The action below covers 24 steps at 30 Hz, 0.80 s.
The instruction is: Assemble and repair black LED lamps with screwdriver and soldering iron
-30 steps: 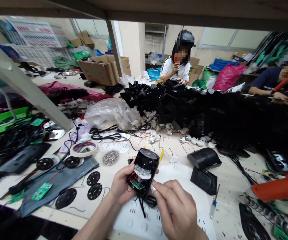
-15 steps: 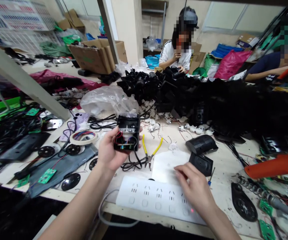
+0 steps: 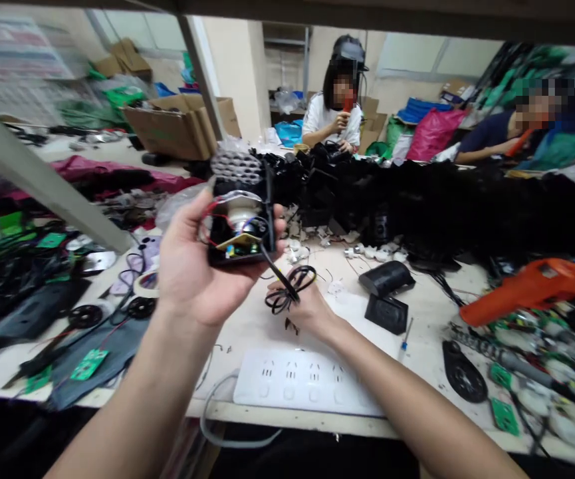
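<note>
Gripping open black device (image 3: 241,223) in left hand (image 3: 187,273), above desk (image 3: 254,326). Right hand (image 3: 314,309) lower, behind looped cord (image 3: 287,286), beyond power strip (image 3: 302,382); can't tell if clamped on anything.

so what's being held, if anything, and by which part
The left hand holds an open black device by its housing's sides. The right hand is partly behind a looped black cable; whether it grips anything can't be told.
</note>
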{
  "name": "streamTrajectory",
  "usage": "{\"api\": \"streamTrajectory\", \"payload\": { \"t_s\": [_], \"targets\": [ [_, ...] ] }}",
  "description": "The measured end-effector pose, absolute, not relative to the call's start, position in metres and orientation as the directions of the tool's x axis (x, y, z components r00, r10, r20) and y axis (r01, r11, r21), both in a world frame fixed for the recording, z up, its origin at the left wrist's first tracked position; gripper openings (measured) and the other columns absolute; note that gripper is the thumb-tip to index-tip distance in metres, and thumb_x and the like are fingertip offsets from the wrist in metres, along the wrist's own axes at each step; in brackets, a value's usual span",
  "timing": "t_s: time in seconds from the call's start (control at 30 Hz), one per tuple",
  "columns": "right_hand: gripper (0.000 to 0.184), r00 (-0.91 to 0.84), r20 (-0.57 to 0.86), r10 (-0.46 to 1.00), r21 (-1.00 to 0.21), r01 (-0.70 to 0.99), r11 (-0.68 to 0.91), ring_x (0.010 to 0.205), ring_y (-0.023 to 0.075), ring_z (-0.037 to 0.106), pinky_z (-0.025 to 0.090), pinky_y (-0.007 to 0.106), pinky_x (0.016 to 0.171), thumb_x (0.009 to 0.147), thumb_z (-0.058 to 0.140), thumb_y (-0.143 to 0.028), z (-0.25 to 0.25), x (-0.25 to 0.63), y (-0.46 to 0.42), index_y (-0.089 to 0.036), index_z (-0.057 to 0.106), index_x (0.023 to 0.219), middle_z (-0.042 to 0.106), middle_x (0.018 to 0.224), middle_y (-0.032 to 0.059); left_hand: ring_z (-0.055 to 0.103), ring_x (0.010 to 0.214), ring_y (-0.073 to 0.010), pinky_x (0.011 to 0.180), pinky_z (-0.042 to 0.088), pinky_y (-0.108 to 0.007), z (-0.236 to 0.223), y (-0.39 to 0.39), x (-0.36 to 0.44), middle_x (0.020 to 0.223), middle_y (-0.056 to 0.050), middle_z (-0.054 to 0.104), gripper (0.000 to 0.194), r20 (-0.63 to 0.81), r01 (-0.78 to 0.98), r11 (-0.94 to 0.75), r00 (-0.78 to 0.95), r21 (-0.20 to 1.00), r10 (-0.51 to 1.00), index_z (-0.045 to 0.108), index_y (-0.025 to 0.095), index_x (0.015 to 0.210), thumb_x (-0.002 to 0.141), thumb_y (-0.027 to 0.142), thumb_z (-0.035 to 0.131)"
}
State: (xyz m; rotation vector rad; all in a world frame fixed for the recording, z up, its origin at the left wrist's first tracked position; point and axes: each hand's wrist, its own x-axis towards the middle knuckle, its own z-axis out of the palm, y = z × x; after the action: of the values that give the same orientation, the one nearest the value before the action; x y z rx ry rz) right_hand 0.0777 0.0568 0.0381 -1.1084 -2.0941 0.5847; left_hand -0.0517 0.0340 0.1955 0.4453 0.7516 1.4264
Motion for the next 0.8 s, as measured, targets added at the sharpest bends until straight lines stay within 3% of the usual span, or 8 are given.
{"api": "streamTrajectory", "payload": {
  "t_s": [0.13,0.27,0.43,0.6,0.8],
  "targets": [
    [0.023,-0.325,0.37,0.871,-0.69,0.531,0.491,0.08,0.0142,0.061,0.051,0.026,0.074,0.086,0.056,-0.005,0.058,0.152,0.017,-0.019,0.071,0.097,0.061,0.087,0.0019,0.07,0.08,-0.026,0.058,0.059,-0.034,0.181,0.027,-0.053,0.097,-0.014,0.072,0.042,-0.168,-0.646,0.045,-0.13,0.762,0.977,0.061,0.01,0.119,0.091,0.037,0.048],
    [0.025,-0.272,0.249,0.929,-0.715,0.596,0.366,0.071,0.0144,0.062,0.049,0.025,0.062,0.086,0.048,-0.007,0.065,0.22,-0.044,-0.02,0.068,0.09,0.062,0.08,0.001,0.072,0.076,-0.0286,0.056,0.062,-0.04,0.139,0.014,-0.038,0.091,-0.012,0.074,0.026,-0.409,-0.64,0.259,-0.094,0.723,0.908,0.065,0.014,0.106,0.09,0.027,0.05],
    [0.031,-0.274,0.195,0.942,-0.709,0.624,0.329,0.075,0.0159,0.063,0.052,0.026,0.066,0.081,0.041,-0.002,0.051,0.249,-0.088,-0.02,0.064,0.092,0.065,0.082,0.0021,0.074,0.071,-0.0304,0.057,0.062,-0.043,0.097,-0.01,-0.005,0.088,-0.014,0.074,0.018,-0.633,-0.616,0.535,0.076,0.578,0.771,0.064,0.012,0.1,0.087,0.021,0.056],
    [0.033,-0.288,0.198,0.937,-0.703,0.625,0.341,0.082,0.0161,0.064,0.053,0.027,0.072,0.087,0.039,-0.001,0.043,0.249,-0.094,-0.02,0.062,0.102,0.065,0.089,0.0037,0.074,0.069,-0.0297,0.056,0.062,-0.042,0.087,-0.017,0.004,0.088,-0.014,0.074,0.019,-0.63,-0.614,0.526,0.06,0.588,0.774,0.062,0.011,0.104,0.087,0.017,0.056],
    [0.037,-0.354,0.245,0.903,-0.614,0.664,0.427,0.091,0.0178,0.065,0.055,0.029,0.079,0.091,0.034,-0.001,0.031,0.243,-0.104,-0.021,0.056,0.113,0.065,0.097,0.0071,0.074,0.072,-0.0327,0.056,0.061,-0.044,0.082,-0.013,-0.005,0.092,-0.016,0.074,0.029,-0.608,-0.609,0.517,0.069,0.602,0.791,0.059,0.011,0.114,0.087,0.021,0.056]
  ]
}}
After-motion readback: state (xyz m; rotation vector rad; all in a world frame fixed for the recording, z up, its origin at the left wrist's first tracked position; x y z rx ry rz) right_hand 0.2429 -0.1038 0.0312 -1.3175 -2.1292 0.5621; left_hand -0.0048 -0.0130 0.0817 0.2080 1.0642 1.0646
